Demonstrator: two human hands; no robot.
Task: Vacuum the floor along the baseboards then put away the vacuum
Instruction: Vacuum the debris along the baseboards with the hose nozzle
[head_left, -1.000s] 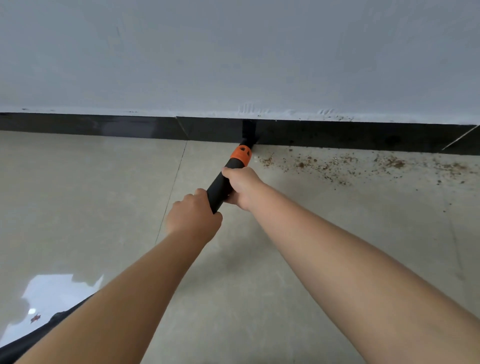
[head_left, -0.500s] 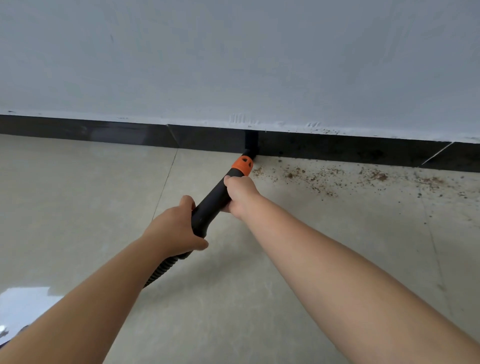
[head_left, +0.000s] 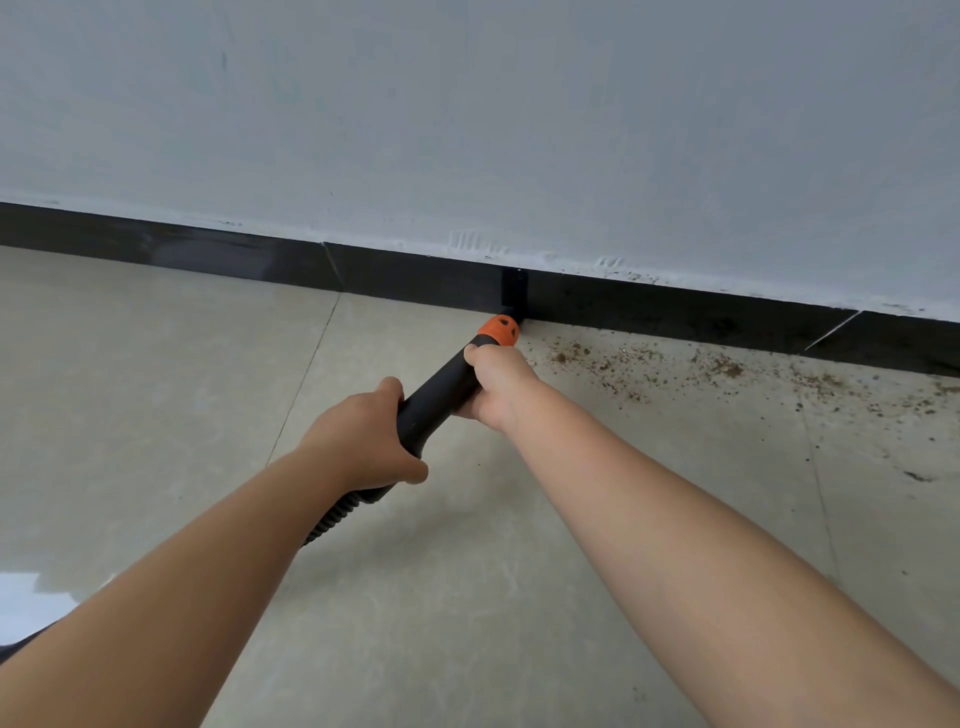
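Both arms are reaching toward the frame's centre. The left hand (head_left: 363, 441) is gripping the rear of the black vacuum wand (head_left: 436, 397), the right hand (head_left: 496, 382) grasping it just below the orange collar (head_left: 498, 331). The wand's tip is meeting the dark baseboard (head_left: 415, 273), with debris (head_left: 634, 364) lying to its right.

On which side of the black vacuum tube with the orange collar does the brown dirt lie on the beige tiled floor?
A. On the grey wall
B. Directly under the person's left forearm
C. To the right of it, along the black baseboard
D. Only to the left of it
C: the brown dirt is scattered on the beige tiled floor to the right of the black vacuum tube with the orange collar, beside the black baseboard.
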